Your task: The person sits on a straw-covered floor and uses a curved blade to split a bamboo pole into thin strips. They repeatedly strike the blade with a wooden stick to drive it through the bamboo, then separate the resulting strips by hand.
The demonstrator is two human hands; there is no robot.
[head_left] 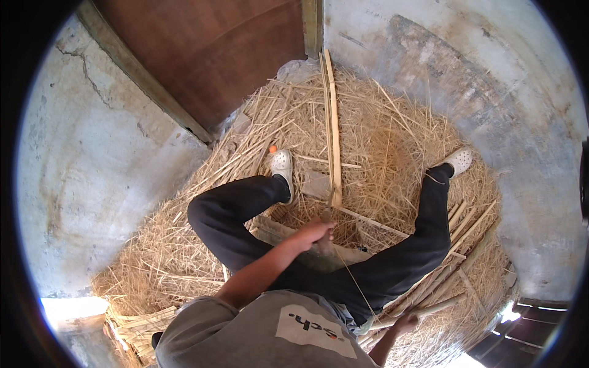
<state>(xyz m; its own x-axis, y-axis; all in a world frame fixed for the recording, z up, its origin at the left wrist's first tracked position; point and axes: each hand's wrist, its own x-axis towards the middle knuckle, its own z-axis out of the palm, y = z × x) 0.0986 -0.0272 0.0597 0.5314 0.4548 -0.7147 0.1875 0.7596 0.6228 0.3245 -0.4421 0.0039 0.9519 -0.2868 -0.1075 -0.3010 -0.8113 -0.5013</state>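
I sit on a heap of straw [392, 135] with my legs spread, in black trousers and white clogs [281, 165]. My left hand [314, 233] is a fist between my knees, closed on a short dark tool [325, 216] right under the foot of a long split cane [334, 122]. The cane runs away from me, up to the wall. My right hand [405, 322] is low beside my right hip, shut on a pale cane stick [438, 305] that lies across a bundle of similar sticks. A thin strand [356, 282] trails across my lap.
A flat grey slab [288, 233] lies under my left knee. More cane sticks [466, 227] are stacked beside my right leg, and others [138, 325] at the lower left. A brown wooden door [208, 55] and rough plastered walls [92, 172] close the corner.
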